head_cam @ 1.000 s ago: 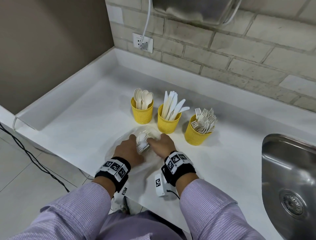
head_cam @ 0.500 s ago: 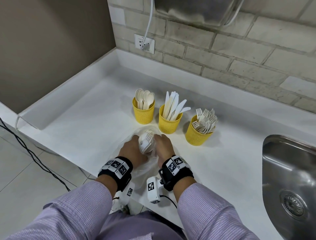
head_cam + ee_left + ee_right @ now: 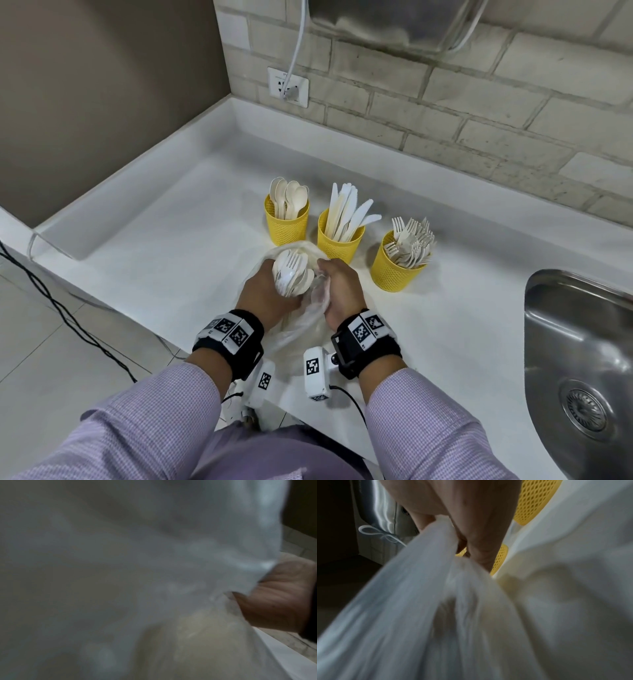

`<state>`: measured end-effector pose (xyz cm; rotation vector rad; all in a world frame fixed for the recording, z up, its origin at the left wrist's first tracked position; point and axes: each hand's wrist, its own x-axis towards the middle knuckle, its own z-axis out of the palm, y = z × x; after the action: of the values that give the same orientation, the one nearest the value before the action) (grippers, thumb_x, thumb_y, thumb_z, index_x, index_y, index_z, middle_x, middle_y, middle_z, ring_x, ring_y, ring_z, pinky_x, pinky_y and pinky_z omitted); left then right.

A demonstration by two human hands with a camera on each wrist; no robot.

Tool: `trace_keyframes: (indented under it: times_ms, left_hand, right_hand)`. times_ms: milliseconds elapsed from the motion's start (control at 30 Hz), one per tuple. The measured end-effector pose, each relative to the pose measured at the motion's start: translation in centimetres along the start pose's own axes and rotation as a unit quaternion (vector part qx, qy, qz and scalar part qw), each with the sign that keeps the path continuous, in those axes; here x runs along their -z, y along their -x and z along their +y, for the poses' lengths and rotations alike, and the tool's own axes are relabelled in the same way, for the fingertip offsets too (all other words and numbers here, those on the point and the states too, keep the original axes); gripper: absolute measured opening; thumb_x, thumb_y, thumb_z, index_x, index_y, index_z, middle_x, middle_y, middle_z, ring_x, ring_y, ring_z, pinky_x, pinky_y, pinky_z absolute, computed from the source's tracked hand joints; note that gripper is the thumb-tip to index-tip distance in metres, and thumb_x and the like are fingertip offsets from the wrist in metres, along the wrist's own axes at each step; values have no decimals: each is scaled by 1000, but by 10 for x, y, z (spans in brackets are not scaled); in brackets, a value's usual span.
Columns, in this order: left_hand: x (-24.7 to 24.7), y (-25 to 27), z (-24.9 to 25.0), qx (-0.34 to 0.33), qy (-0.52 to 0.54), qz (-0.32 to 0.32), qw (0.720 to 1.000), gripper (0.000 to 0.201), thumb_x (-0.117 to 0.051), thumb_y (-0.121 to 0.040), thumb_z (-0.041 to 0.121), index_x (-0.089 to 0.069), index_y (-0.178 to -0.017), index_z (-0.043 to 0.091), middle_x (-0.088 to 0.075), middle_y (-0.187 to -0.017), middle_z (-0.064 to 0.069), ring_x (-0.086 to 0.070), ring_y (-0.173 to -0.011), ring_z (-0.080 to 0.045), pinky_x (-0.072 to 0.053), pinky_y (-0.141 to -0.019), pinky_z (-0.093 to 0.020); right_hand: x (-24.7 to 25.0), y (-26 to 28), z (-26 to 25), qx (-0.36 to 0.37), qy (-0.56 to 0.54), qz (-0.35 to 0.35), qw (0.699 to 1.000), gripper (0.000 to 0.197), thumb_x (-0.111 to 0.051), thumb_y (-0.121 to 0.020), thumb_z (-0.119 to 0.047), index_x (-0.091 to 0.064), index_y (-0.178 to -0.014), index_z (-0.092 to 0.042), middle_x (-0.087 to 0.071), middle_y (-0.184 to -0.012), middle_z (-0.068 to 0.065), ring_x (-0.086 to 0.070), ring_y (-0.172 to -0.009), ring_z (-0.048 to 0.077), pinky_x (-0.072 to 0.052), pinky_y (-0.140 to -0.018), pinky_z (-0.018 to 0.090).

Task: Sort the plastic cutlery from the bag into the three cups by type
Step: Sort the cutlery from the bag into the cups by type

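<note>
Three yellow mesh cups stand in a row: spoons (image 3: 287, 219) on the left, knives (image 3: 340, 236) in the middle, forks (image 3: 397, 265) on the right. In front of them, a clear plastic bag (image 3: 301, 329) hangs between both hands. A bundle of white forks and spoons (image 3: 293, 274) sticks up out of it. My left hand (image 3: 265, 291) grips the bundle from the left. My right hand (image 3: 337, 284) grips bunched bag film beside it. The bag (image 3: 154, 561) blurs out the left wrist view. The right wrist view shows fingers (image 3: 471, 520) pinching the bag (image 3: 436, 601) before a cup (image 3: 536, 500).
The white counter (image 3: 154, 222) has a raised rim at the left and back. A steel sink (image 3: 582, 359) sits at the right. A wall socket with a white cable (image 3: 287, 85) is on the brick wall. Black cables (image 3: 68, 318) lie on the floor below the counter edge.
Both hands have drawn the bag slightly toward me and raised it. The cutlery heads now stand further out of the bag. The cups have not moved.
</note>
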<state>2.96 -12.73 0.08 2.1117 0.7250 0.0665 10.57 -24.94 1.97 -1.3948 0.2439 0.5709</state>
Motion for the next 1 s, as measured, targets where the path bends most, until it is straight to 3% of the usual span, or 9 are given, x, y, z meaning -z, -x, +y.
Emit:
trace_keyframes:
  times_ms: [100, 200, 367, 467, 567, 633, 733, 867, 1000]
  left_hand:
    - [1, -1, 0, -16, -3, -36, 999, 74, -86, -67, 21, -51, -132, 27, -65, -111, 5, -64, -103, -23, -50, -84, -33]
    - [3, 1, 3, -64, -18, -66, 996, 74, -84, -66, 24, -51, -132, 27, -65, -115, 6, -63, -104, -21, -52, -90, -38]
    - [12, 7, 3, -90, 78, -65, 991, 59, -90, -75, 20, -55, -121, 27, -65, -112, 17, -62, -102, 0, -50, -95, -29]
    - [22, 9, 7, -81, 173, -56, 980, 58, -92, -74, 15, -60, -121, 23, -72, -111, 5, -67, -102, -8, -51, -91, -25]
    - [28, 9, 11, -60, 262, -27, 963, 48, -91, -74, 7, -62, -110, 20, -76, -103, -7, -73, -97, -24, -57, -92, -38]
    - [33, 7, 12, -51, 313, 8, 948, 45, -91, -71, 8, -62, -104, 16, -76, -98, -15, -74, -94, -33, -58, -95, -48]
    - [45, 2, 16, -42, 398, 51, 915, 53, -91, -62, 20, -64, -107, 12, -74, -95, -17, -72, -89, -33, -58, -93, -51]
    - [63, -2, 33, -70, 425, 84, 899, 46, -86, -70, 12, -62, -110, 5, -71, -92, -19, -70, -83, -32, -58, -89, -47]
    - [80, -6, 52, -104, 401, 109, 904, 51, -86, -73, 11, -58, -115, 3, -70, -103, -27, -71, -92, -35, -58, -93, -53]
  right_hand:
    - [6, 2, -9, 56, 106, 12, 993, 24, -70, -67, -37, -53, -62, -20, -54, -69, 5, -53, -72, 22, -44, -73, 40]
    - [9, 3, -22, 120, 227, -9, 967, 31, -67, -85, -39, -52, -67, -18, -56, -67, -1, -54, -69, 20, -43, -70, 34]
    - [23, -10, -41, 178, 276, 56, 943, 24, -54, -100, -22, -60, -77, -16, -64, -84, 5, -63, -90, 32, -49, -86, 38]
    - [31, -15, -39, 174, 265, 85, 945, 22, -53, -99, -21, -61, -79, -16, -61, -81, 3, -64, -91, 34, -53, -83, 44]
    - [38, -19, -27, 156, 270, 102, 945, 22, -54, -99, -26, -58, -84, -11, -65, -93, 16, -60, -92, 34, -49, -87, 44]
    - [41, -19, -18, 139, 270, 104, 947, 25, -52, -95, -36, -57, -91, -11, -66, -102, 17, -59, -96, 31, -48, -91, 41]
    - [45, -14, -11, 111, 299, 103, 942, 42, -52, -95, -36, -63, -116, -1, -67, -120, 18, -60, -112, 34, -46, -96, 36]
    - [49, -4, -6, 77, 300, 96, 946, 31, -60, -97, -22, -52, -118, -2, -61, -113, 15, -60, -109, 35, -38, -83, 30]
    - [48, 7, -7, 89, 366, 72, 923, 58, -63, -95, -24, -36, -141, -1, -43, -142, 18, -51, -125, 38, -42, -99, 36]
